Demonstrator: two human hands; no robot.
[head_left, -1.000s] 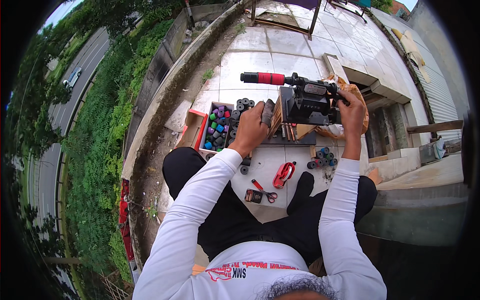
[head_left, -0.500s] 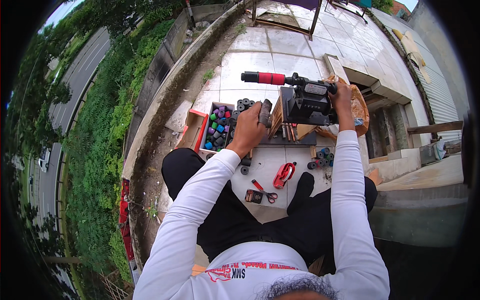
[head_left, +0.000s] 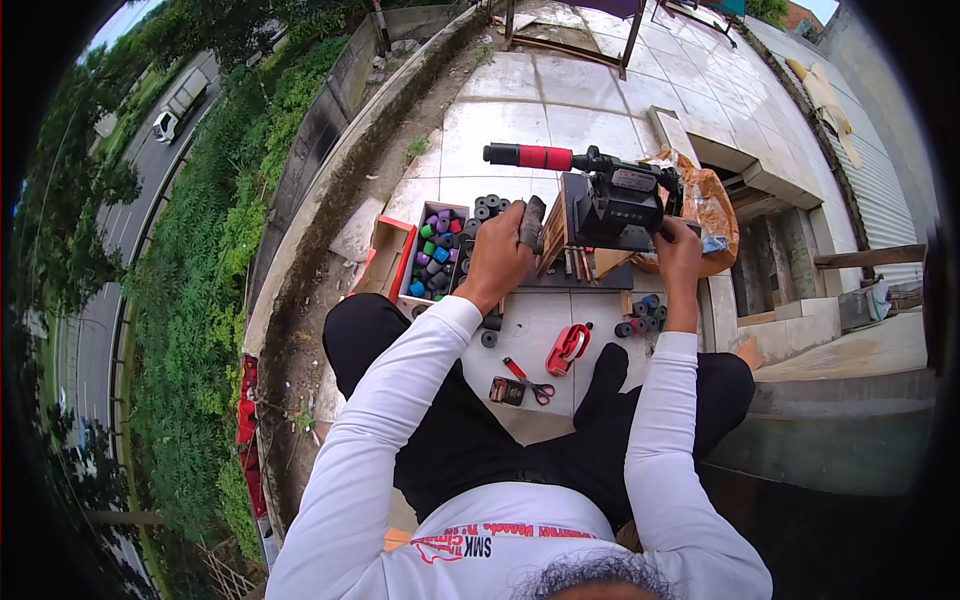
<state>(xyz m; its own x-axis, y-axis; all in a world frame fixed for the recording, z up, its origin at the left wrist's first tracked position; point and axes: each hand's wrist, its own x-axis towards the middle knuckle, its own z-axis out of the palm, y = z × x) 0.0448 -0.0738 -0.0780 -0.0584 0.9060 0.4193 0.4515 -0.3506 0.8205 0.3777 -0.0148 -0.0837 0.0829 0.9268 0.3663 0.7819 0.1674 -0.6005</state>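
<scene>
A black hand-cranked machine (head_left: 622, 205) stands on a wooden-sided block (head_left: 553, 228), with a red-and-black roll (head_left: 543, 158) on the spindle that sticks out to its left. My right hand (head_left: 680, 252) is closed at the machine's lower right side, around what looks like its crank handle, mostly hidden by the fingers. My left hand (head_left: 498, 250) is closed beside the block's left face, at a dark grey, worn, roughly finger-shaped piece (head_left: 532, 222). Whether this piece is held or worn on a finger is unclear.
Left of the machine sits a box (head_left: 403, 290) of coloured small rolls, with black rolls (head_left: 488, 207) beside it. Between my legs lie a red tape dispenser (head_left: 567, 349), scissors (head_left: 542, 393) and a small dark pack (head_left: 507, 391). An orange plastic bag (head_left: 712, 215) lies right of the machine.
My right hand has moved down and toward me along the machine's right side. My left hand stays almost in place. A truck has come into view on the road.
</scene>
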